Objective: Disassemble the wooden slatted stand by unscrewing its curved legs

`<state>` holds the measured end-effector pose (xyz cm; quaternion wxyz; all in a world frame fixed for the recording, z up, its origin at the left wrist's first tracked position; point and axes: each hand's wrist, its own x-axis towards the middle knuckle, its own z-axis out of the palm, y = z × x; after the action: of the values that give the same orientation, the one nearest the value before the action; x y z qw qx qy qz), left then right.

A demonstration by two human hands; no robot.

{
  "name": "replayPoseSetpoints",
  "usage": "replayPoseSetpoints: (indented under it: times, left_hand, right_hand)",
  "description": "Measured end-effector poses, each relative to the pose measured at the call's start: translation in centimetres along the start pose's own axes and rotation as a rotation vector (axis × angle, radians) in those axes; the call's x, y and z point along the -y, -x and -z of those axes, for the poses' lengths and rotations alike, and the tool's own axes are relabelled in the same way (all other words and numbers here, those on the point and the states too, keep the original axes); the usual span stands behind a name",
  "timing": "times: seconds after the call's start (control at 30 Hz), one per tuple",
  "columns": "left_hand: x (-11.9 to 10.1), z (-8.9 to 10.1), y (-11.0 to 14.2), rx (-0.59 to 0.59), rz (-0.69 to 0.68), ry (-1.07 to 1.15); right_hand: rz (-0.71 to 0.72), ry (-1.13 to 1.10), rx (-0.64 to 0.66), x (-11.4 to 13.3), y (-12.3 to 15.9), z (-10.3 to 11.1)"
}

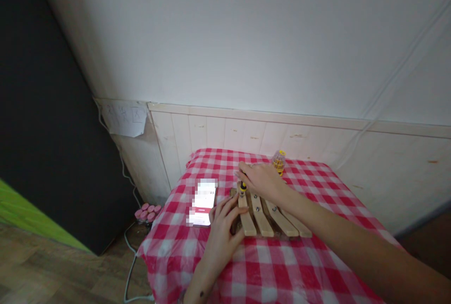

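Observation:
Several pale wooden slats (266,225), with metal screw heads on them, lie side by side on a darker base in front of me. My right hand (262,179) is closed around a screwdriver (243,186) with a yellow and black lower part; most of its handle is hidden in the fingers. The tool stands upright over the upper part of the leftmost slat (247,219). My left hand (225,219) grips that slat from its left side, fingertips close to the screwdriver's tip and thumb across its lower part.
A phone (203,203) with a lit screen lies left of the slats. Behind my right hand stands a clear container (279,160) with yellow parts. A red-and-white checked cloth (197,172) covers the table, which meets a panelled wall (211,132). Pink-topped items (148,212) and a cable (129,243) are at the left.

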<state>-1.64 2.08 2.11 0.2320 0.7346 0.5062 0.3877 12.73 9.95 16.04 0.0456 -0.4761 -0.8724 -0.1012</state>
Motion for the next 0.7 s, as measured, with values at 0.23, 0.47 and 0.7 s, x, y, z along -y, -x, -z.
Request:
replayPoseSetpoints:
  times: [0.23,0.47,0.7]
  left_hand:
    - [-0.1,0.0,0.0,0.001,0.005,0.010]
    - [-0.3,0.2,0.0,0.008,0.011,0.011]
    - [-0.2,0.1,0.0,-0.003,0.000,0.019]
  right_hand:
    - [0.159,-0.242,-0.053,-0.4,0.0,0.0]
    - [0.255,-0.321,0.032,-2.4,0.2,0.0]
    - [0.178,-0.060,-0.098,-2.1,1.2,0.0]
